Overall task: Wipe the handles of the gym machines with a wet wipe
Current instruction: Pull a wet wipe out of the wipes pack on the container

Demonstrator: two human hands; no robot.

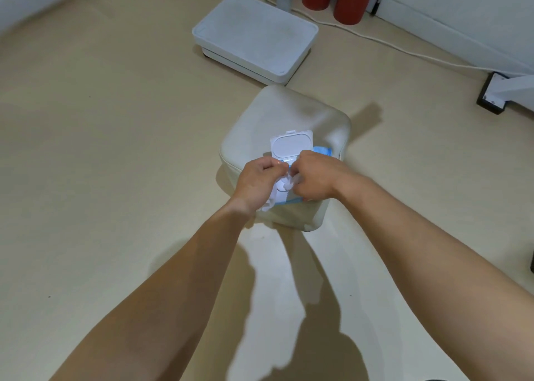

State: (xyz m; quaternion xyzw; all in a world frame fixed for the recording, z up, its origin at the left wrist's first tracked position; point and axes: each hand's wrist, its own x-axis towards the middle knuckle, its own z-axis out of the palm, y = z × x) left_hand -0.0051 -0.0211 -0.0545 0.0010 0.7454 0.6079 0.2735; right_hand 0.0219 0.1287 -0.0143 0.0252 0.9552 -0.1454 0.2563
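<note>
The pale floor (115, 120) carries a white platform (254, 36) and, nearer, a cream padded stool (289, 112), which serves as a counter and puts the wipes pack (322, 151) within reach. Its flip lid (291, 145) stands open, away from the person, so the opening is exposed. The left hand (257, 178) has its grip closed on the wet wipe (284, 185), whose loose end trails under the palm. The right hand (313, 177) has curled fingers at the opening and appears to pinch the same sheet, probably to tear it free. The wiping has not yet begun.
</note>
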